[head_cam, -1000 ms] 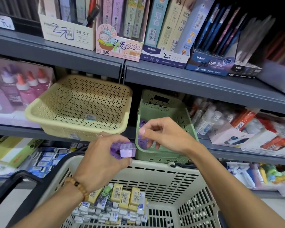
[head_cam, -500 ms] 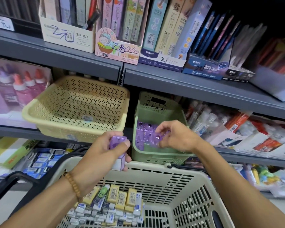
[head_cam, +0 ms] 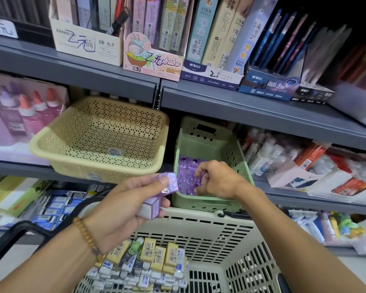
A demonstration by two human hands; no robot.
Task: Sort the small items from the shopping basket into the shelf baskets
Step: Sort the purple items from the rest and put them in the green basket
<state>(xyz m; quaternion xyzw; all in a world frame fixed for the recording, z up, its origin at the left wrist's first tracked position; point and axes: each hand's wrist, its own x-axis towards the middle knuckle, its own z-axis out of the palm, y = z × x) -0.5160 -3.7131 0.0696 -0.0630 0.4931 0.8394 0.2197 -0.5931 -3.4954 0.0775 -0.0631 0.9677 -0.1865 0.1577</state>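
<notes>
The purple items [head_cam: 187, 176] lie packed in rows on the floor of the green shelf basket [head_cam: 235, 157], which sits on the grey shelf [head_cam: 262, 115] with its front rim hanging just over the far wall of the shopping basket [head_cam: 199, 231]. The right hand [head_cam: 218, 180] is down inside the green basket, fingers curled and pinching one purple piece at the near end of the rows. Just left of the green basket, in front of its corner, the left hand [head_cam: 123, 210] holds two more purple pieces [head_cam: 160, 191], thumb pressed on the upper one and fingers curled under the lower; a beaded bracelet [head_cam: 87, 235] circles that wrist. Left of the green basket, on the same shelf, stands a yellow perforated basket [head_cam: 101, 136], with one small label on its floor. Below the green basket, the shopping basket holds a heap of small yellow and white packets [head_cam: 148, 263] against its left side, and its black handle [head_cam: 13, 237] lies folded off to the left. Above the green basket, the upper shelf carries boxes of pencil leads [head_cam: 152, 58] and pens. To its right are blurred packets, too smeared to name.
</notes>
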